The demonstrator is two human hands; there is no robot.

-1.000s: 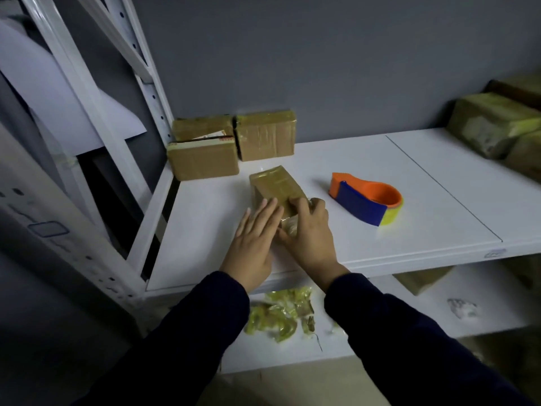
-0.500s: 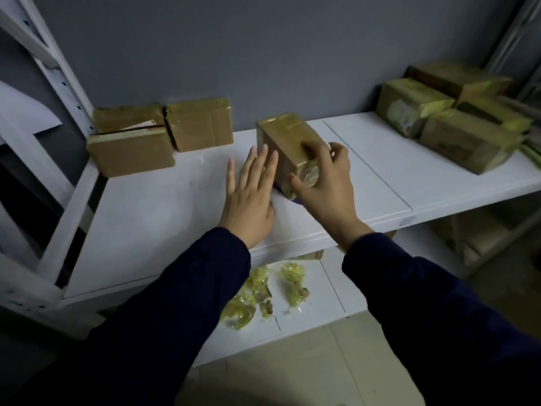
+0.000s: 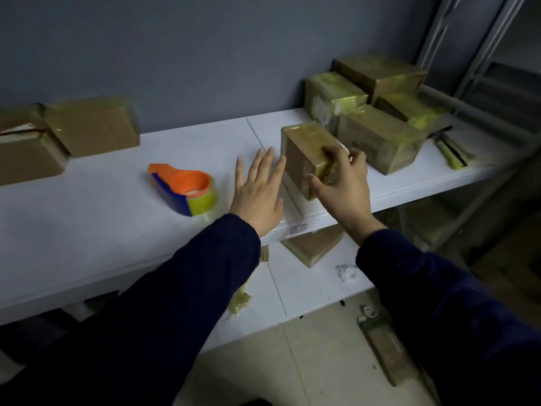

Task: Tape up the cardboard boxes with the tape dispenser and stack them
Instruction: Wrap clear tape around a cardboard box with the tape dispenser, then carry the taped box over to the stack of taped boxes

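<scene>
my right hand (image 3: 342, 186) grasping the near corner of a small taped cardboard box (image 3: 307, 142) on the white shelf (image 3: 102, 230), left hand (image 3: 257, 189) released, fingers spread just beside it, orange tape dispenser (image 3: 184, 191) farther left

wall (image 3: 205, 54): plain grey-blue | shelf (image 3: 87, 230): white, seamed, back edge against wall | lower shelf (image 3: 307, 288): white | floor (image 3: 322, 361): pale tile | rack (image 3: 480, 54): grey metal uprights, far right | light: dim
</scene>
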